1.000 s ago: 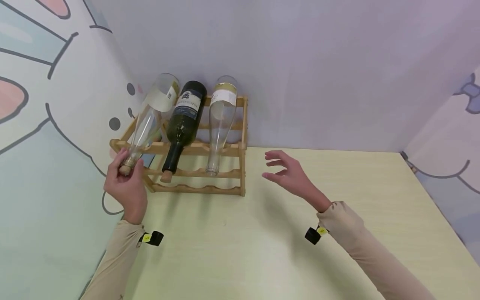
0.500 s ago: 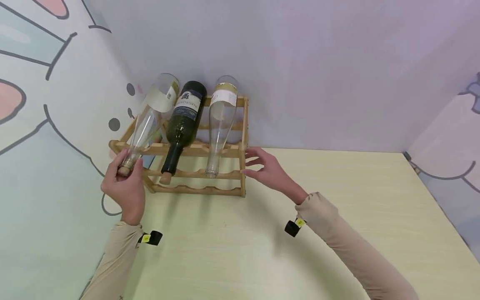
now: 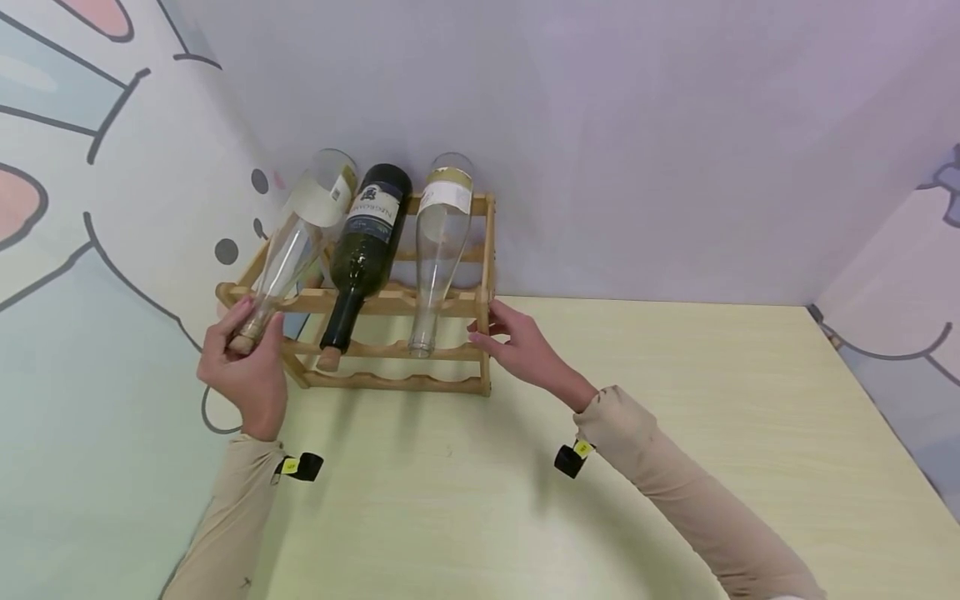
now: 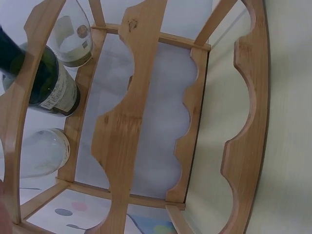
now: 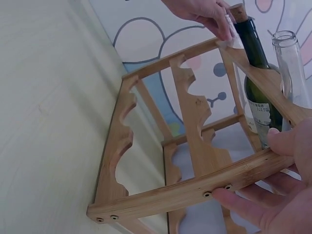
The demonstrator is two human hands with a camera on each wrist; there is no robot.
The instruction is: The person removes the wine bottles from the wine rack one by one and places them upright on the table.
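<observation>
A wooden wine rack (image 3: 397, 382) stands by the back wall, with three bottles lying tilted on its upper tier. My left hand (image 3: 243, 371) holds the corked neck of the clear bottle (image 3: 287, 262) at the left. In the middle lies a dark wine bottle (image 3: 365, 254) with a cork, and on the right an uncorked clear bottle (image 3: 441, 250). My right hand (image 3: 522, 348) grips the rack's right front post. The right wrist view shows its thumb and fingers (image 5: 243, 207) on either side of the wood. The lower tiers hold no bottles.
The rack rests on a pale wooden table (image 3: 637, 367). Behind it rises a plain wall (image 3: 637, 150), and a cartoon-printed wall (image 3: 97, 333) runs close along its left side. Black wrist cameras sit at both cuffs.
My right hand has moved left from over the table to the rack's right post and taken hold of it. The left hand stays at the clear bottle's neck; the bottles keep their places.
</observation>
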